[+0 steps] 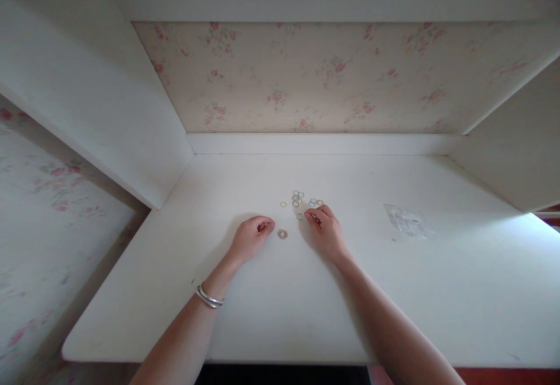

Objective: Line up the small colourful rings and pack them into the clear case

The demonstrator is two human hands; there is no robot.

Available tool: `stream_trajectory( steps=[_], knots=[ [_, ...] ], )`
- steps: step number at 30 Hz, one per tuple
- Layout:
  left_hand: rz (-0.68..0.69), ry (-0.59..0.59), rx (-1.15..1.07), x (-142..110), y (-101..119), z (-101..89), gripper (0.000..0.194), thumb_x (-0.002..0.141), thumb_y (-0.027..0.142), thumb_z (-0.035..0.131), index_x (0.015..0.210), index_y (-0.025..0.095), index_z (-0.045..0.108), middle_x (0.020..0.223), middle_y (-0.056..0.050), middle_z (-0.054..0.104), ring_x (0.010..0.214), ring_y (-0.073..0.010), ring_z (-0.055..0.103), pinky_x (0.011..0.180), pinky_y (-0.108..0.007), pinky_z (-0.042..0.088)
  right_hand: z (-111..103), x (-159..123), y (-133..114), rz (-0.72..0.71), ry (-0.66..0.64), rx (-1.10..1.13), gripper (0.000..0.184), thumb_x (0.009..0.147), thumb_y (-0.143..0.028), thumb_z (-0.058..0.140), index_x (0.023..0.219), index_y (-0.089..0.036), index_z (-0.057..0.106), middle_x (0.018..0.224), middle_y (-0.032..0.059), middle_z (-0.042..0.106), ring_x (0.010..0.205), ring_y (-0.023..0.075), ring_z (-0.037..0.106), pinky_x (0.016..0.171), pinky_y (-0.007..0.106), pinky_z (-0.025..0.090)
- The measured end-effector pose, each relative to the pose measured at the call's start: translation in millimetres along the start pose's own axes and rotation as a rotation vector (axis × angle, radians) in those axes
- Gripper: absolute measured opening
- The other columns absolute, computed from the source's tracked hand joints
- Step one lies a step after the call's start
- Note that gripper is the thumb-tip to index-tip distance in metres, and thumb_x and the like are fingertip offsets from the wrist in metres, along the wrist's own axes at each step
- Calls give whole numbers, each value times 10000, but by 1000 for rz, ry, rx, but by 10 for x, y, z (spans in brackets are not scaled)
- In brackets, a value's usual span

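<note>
My left hand point(252, 238) rests on the white desk with thumb and forefinger pressed together; whether anything is between them is too small to tell. Just right of its fingertips lies a small brownish ring-shaped piece point(282, 234), perhaps several rings stacked. My right hand point(324, 230) is closed in a pinch, and what its fingertips hold, if anything, I cannot make out. A thin greenish ring point(300, 216) lies beside those fingertips. Beyond the hands is a loose cluster of small thin rings point(296, 197), silvery and gold. More rings point(312, 203) lie just past my right hand.
A crumpled clear plastic bag point(408, 221) lies on the desk point(280, 303) to the right. White panels point(175, 166) stand at the left and right sides. A low white ledge point(324, 143) runs along the back, below floral wallpaper point(306, 76).
</note>
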State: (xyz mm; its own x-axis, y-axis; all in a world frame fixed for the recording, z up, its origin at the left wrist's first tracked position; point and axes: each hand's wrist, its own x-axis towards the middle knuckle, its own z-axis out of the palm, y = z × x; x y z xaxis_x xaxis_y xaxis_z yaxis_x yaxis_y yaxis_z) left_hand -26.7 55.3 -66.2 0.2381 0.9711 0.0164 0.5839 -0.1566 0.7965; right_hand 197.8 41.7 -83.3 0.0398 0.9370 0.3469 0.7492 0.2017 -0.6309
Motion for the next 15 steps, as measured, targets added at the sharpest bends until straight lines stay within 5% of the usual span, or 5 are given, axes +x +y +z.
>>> stream_trajectory(
  steps=[10, 15],
  knots=[
    [14, -27, -13, -6, 20, -23, 292, 833, 402, 493, 893, 191, 687, 782, -9, 677, 671, -138, 575, 627, -234, 412, -48, -228, -161, -234, -134, -54, 260, 932, -298, 424, 910, -196, 662, 844, 50, 584, 755, 136, 530, 723, 264, 392],
    [18, -26, 13, -17, 33, -36, 283, 838, 396, 489, 894, 202, 687, 781, -1, 680, 674, -135, 585, 635, -235, 415, -57, -235, -185, -238, -154, -64, 254, 933, -292, 422, 909, -199, 658, 846, 52, 584, 759, 137, 533, 721, 260, 389]
  ],
)
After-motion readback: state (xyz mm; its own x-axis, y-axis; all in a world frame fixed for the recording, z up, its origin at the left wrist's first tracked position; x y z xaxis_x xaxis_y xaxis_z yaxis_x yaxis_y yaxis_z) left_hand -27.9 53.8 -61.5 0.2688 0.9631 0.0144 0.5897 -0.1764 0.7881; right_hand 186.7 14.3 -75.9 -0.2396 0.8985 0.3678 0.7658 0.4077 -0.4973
